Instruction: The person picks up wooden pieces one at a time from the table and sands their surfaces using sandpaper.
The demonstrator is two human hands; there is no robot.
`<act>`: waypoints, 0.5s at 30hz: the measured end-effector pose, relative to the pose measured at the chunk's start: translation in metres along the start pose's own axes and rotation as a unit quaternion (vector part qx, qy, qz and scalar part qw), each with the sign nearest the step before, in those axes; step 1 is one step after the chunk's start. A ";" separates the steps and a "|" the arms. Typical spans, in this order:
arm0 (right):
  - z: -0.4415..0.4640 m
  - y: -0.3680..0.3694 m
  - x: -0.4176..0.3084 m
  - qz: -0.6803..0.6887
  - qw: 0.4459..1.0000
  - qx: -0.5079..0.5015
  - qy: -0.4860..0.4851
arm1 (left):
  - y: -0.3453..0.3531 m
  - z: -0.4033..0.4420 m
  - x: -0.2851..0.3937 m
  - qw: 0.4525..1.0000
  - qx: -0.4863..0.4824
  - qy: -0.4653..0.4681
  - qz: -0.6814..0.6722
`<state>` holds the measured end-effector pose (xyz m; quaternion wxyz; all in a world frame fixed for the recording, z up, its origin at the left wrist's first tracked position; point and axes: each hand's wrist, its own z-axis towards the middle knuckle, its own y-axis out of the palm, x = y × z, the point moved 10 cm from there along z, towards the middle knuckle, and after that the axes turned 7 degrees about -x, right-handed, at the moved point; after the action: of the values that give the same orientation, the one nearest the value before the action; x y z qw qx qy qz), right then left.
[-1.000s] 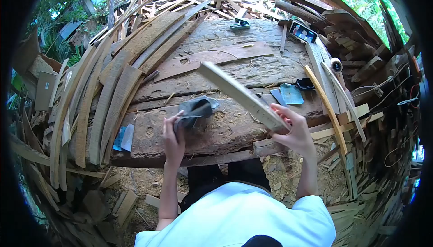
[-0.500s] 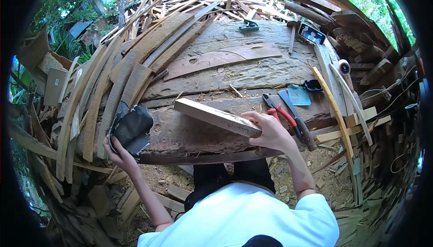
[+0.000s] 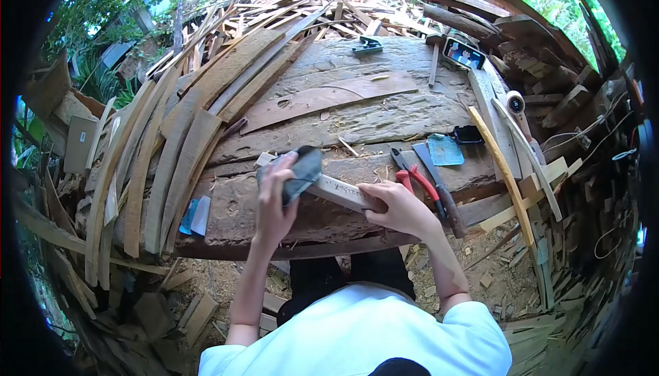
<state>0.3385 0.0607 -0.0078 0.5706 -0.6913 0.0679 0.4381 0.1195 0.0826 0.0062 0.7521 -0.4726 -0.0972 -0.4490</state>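
Observation:
My right hand (image 3: 403,210) grips the near right end of a short squared wooden block (image 3: 338,193), held at a slant above the bench. Dark marks show on its upper face. My left hand (image 3: 274,201) is closed on a dark grey sheet of sandpaper (image 3: 306,167), folded over the block's far left part. That end is mostly covered, and the hand is slightly blurred. Just right of my right hand lie red-handled pliers (image 3: 429,182) and a flat blade tool with a dark handle (image 3: 449,212).
Long planks (image 3: 189,163) are stacked along the left of the rough wooden bench (image 3: 322,125). Blue pieces (image 3: 195,216) lie at its left front edge. A blue sheet (image 3: 445,150), a hammer (image 3: 434,60) and a phone (image 3: 464,54) rest at the right. Wood scraps surround the bench.
My left hand has moved right and up with the sandpaper, from beside the planks onto the wooden block. Blue pieces behind it have come into view. My right hand keeps its grip.

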 end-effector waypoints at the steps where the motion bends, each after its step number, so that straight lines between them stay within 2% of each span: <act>1: -0.003 -0.004 -0.003 0.004 1.000 0.016 -0.011 | 0.018 0.010 0.018 0.997 -0.051 0.051 0.023; 2: -0.007 -0.006 -0.003 0.007 1.000 0.002 0.020 | 0.025 0.016 0.024 0.997 -0.052 0.053 0.020; 4: -0.018 -0.011 -0.002 -0.026 0.999 0.025 0.022 | 0.052 0.023 0.033 0.987 -0.138 0.060 0.052; 7: -0.041 -0.018 -0.001 -0.073 0.995 0.056 0.039 | 0.059 0.029 0.024 0.985 -0.160 0.019 0.056; 9: -0.055 -0.026 0.007 -0.081 0.989 0.097 0.075 | 0.055 0.029 0.023 0.987 -0.151 0.025 0.058; 11: -0.066 -0.029 0.007 -0.069 0.990 0.092 0.083 | 0.052 0.021 0.011 0.983 -0.141 0.026 0.114; 13: -0.071 -0.028 0.009 -0.057 0.990 0.088 0.092 | 0.049 0.016 0.013 0.984 -0.145 0.019 0.104; 15: -0.071 -0.028 0.000 -0.083 0.989 0.105 0.056 | 0.042 0.011 0.017 0.983 -0.135 0.015 0.122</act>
<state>0.3925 0.0097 0.0100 0.6699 -0.6541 0.0874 0.3403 0.1644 0.0879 -0.0048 0.7321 -0.5708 0.0339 -0.3702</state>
